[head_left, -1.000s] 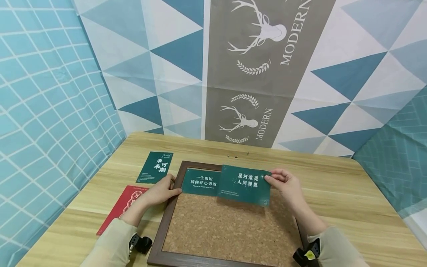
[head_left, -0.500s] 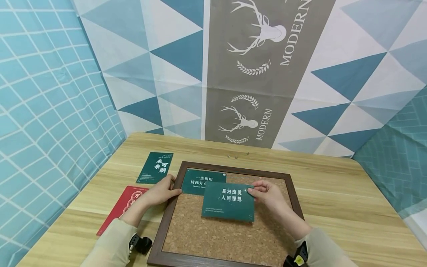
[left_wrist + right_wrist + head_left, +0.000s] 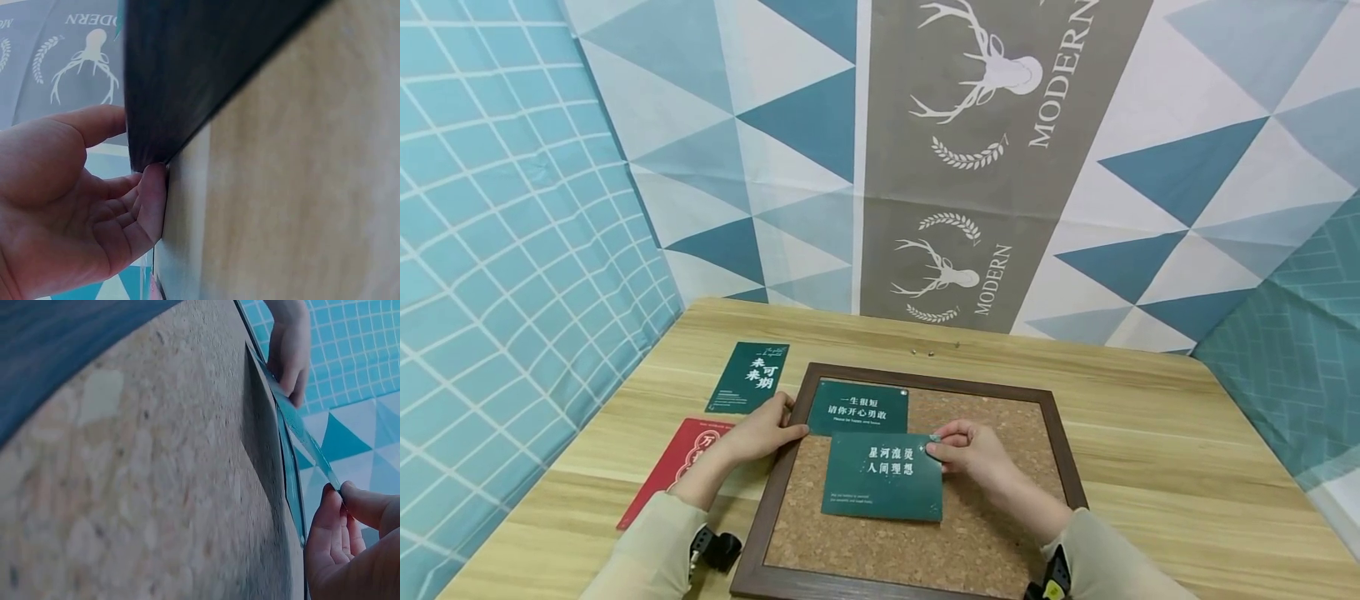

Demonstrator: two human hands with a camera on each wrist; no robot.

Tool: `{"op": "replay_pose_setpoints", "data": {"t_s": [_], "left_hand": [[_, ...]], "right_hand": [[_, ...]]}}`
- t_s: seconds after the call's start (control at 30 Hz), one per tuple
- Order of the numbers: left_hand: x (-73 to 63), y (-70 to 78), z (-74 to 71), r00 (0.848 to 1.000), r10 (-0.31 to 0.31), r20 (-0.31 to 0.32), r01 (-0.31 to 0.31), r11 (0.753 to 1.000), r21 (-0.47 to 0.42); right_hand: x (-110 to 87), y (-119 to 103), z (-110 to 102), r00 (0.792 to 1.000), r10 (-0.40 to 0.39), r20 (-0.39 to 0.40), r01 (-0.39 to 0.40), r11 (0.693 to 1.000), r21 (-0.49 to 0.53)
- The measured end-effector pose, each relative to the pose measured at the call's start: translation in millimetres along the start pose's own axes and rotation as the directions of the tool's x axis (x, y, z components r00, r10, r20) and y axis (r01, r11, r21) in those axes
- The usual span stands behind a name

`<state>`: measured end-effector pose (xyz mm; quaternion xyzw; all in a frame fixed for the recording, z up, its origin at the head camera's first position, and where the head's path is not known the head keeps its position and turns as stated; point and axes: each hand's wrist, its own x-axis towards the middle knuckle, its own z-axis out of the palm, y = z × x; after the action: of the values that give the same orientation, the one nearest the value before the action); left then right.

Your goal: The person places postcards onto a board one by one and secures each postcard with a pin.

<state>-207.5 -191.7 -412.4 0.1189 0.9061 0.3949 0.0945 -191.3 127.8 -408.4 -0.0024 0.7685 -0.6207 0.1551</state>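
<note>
My right hand (image 3: 973, 454) pinches the right edge of a green card (image 3: 880, 492) with white lettering, thumb on top. In the right wrist view this card (image 3: 303, 434) is tilted, its right side raised over the cork and casting a shadow. A second green card (image 3: 859, 408) lies flat in the upper left corner of the cork board (image 3: 850, 554), with a small pin at its top right corner. My left hand (image 3: 767, 429) grips the board's brown frame on the left side. The left wrist view shows the thumb on one face of the frame (image 3: 181, 75) and fingers curled at its edge.
Left of the board, another green card (image 3: 748, 377) and a red card (image 3: 673, 467) lie on the wooden table (image 3: 1187, 467), the red one partly behind my left forearm. Several tiny pins (image 3: 931, 353) sit near the table's back edge. Patterned cloth (image 3: 797, 167) hangs behind.
My right hand has carried the green card left and toward me, from beside the upper card to below it, uncovering that card. The left hand stays on the frame.
</note>
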Motion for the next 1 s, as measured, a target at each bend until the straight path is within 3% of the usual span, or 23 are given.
{"op": "replay_pose_setpoints", "data": {"t_s": [0.2, 0.77, 1.0], "left_hand": [[3.2, -1.8, 1.9, 0.999, -0.052, -0.012, 0.052, 0.999, 0.008], [1.9, -1.2, 0.5, 0.999, -0.032, -0.012, 0.032, 0.999, -0.008], [1.2, -0.2, 0.2, 0.999, -0.039, -0.016, 0.039, 0.999, -0.001]], "right_hand": [[0.4, 1, 8, 0.999, -0.006, 0.047, 0.005, 1.0, 0.02], [2.3, 3, 36, 0.998, 0.007, 0.063, -0.006, 1.0, -0.009], [1.4, 2, 40, 0.996, -0.041, 0.075, 0.045, 0.998, -0.052]]}}
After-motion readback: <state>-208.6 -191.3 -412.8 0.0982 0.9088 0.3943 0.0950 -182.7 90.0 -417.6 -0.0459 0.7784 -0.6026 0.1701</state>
